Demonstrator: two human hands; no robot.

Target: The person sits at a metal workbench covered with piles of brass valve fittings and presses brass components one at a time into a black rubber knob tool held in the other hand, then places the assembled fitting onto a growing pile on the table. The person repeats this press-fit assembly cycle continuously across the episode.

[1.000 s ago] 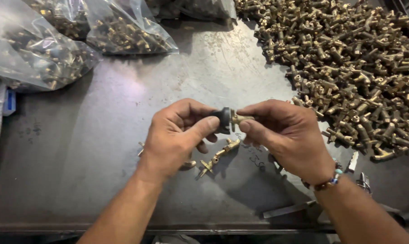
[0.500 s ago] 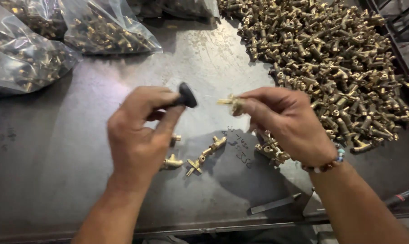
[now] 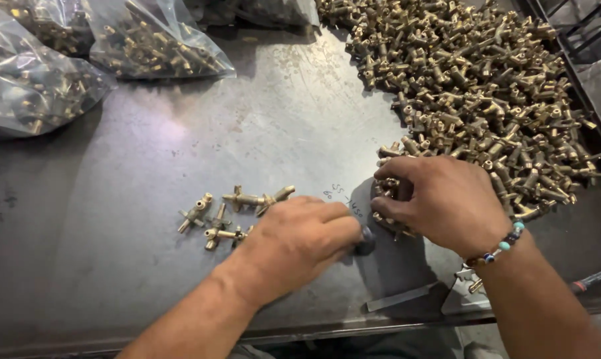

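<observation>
Near the bench's front edge, both hands have dropped from mid-air: left hand (image 3: 300, 242) pinches a small black knob (image 3: 365, 242) against the steel table (image 3: 114, 199), right hand (image 3: 440, 199) curls its fingers into the brass valve heap (image 3: 473, 86), parts now separated.

Light: you worked under bright overhead light.
Glare: a pale sheen lay on your metal table (image 3: 200, 133) and the plastic bags (image 3: 155, 41).
Shadows: soft, beneath your hands.
Focus: sharp centre, slight bending at edges.

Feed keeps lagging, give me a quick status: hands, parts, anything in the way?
Left hand down on table, pinching small black knob. Right hand grabbing brass fittings at pile edge. Few loose fittings left of hands, nothing blocking.
</observation>
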